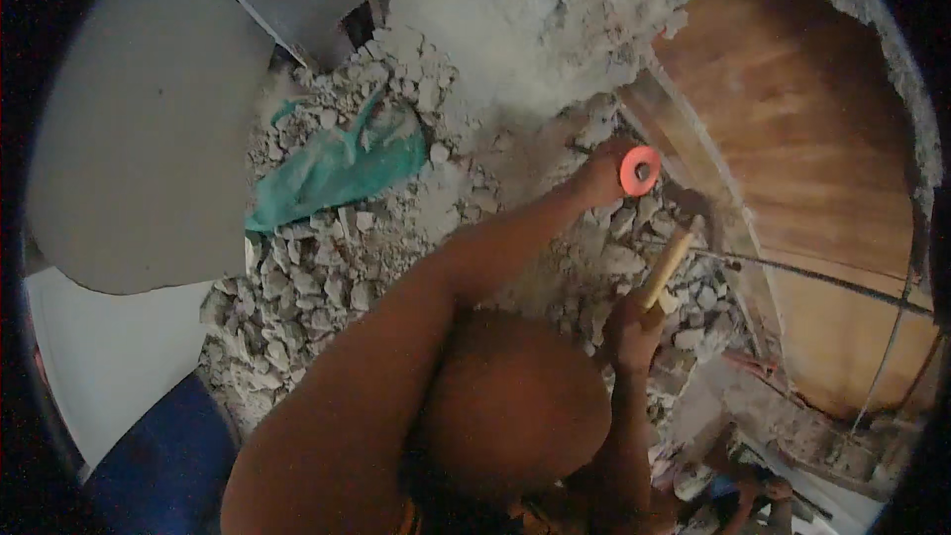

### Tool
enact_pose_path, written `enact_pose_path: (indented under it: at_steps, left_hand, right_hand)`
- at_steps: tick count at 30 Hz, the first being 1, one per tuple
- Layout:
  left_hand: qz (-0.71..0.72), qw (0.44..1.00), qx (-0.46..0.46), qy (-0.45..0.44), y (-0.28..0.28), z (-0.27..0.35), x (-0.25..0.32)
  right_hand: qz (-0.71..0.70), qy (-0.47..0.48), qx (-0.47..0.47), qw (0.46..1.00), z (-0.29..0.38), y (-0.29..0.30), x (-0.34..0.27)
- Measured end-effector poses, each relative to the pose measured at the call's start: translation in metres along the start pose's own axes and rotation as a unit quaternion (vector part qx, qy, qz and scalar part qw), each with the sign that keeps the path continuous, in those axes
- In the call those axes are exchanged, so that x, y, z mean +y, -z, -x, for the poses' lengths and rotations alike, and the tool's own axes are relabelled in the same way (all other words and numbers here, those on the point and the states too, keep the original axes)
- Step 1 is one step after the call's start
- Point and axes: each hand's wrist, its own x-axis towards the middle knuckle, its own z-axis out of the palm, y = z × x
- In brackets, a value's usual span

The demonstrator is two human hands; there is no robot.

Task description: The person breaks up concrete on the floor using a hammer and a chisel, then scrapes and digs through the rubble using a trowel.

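Observation:
My left hand (603,172) is closed around a chisel whose round orange hand guard (631,163) faces up toward me. The chisel's metal striking end (643,172) shows in the middle of the guard, while its tip is hidden below my hand. My right hand (633,331) grips the pale wooden handle (669,267) of a hammer. The dark hammer head (697,209) is blurred and lies just below and right of the guard, apart from it. Broken concrete rubble (624,260) lies under and between both hands.
A dusty green sack (349,167) lies on rubble at the left. Grey and white panels (148,126) stand beyond it. Rough concrete (535,22) rises ahead. On the right are plywood (802,126) and a steel bar (832,279). Another person's limbs (773,494) appear at the lower right.

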Motion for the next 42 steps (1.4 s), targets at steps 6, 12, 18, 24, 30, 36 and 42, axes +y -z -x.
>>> enact_pose_path:
  at_steps: [6,12,18,24,30,36,42]
  left_hand:
    - [-0.041,0.996,0.049,-0.055,0.005,-0.005,0.013]
    - [0.005,0.997,0.073,-0.003,-0.004,-0.010,0.031]
    - [0.305,0.945,-0.086,0.085,-0.013,0.010,-0.025]
    - [-0.060,0.997,0.057,-0.005,-0.010,0.000,0.004]
    - [-0.024,0.997,0.056,-0.038,-0.008,-0.006,0.011]
    - [0.193,0.970,-0.036,0.140,-0.006,-0.004,-0.029]
    - [-0.063,0.998,-0.004,0.010,0.000,-0.002,0.003]
  right_hand:
    - [-0.482,0.112,0.138,0.858,0.015,0.087,-0.118]
    - [-0.301,0.127,0.150,0.933,-0.009,0.059,-0.086]
    - [-0.060,-0.021,0.004,0.998,-0.003,-0.004,-0.022]
    - [-0.719,0.158,0.049,0.675,0.011,0.119,-0.171]
    - [-0.171,0.143,0.145,0.964,-0.020,0.053,-0.094]
    - [0.029,-0.018,0.012,0.999,0.011,0.004,-0.046]
    - [-0.960,0.048,-0.143,0.237,0.034,0.132,-0.118]
